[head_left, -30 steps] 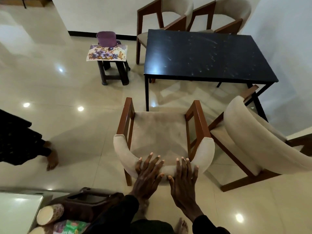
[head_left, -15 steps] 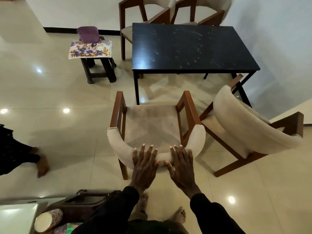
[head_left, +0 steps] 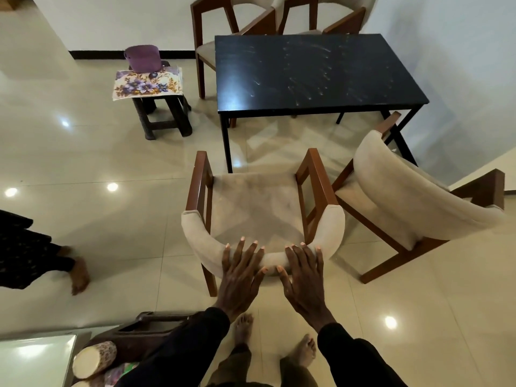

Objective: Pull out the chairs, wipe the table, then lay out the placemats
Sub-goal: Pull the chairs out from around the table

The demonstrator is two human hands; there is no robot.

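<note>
Pressing left hand (head_left: pixel 240 275) and right hand (head_left: pixel 304 280) flat on curved padded back of near chair (head_left: pixel 257 205), lower centre of frame; fingers straight and spread, thumbs close together, curling round nothing. Noting near chair set apart from black surface (head_left: pixel 237 88), seat facing it, gap between. Noting second chair (head_left: pixel 399 191) at right of frame, turned at an angle, one arm close to the surface's near right leg. Seeing two far chairs (head_left: pixel 208 50) at top of frame, along the surface's far side. Marking pale streaks (head_left: pixel 304 88) across the surface top. Finding floral placemats (head_left: pixel 145 85) upper left of frame, laid on dark stool (head_left: pixel 164 118), purple basket (head_left: pixel 142 58) sitting at their far edge. Spotting own bare feet (head_left: pixel 243 328) on tiled floor (head_left: pixel 83 163) at bottom centre, another person's foot (head_left: pixel 79 272) near left edge.
</note>
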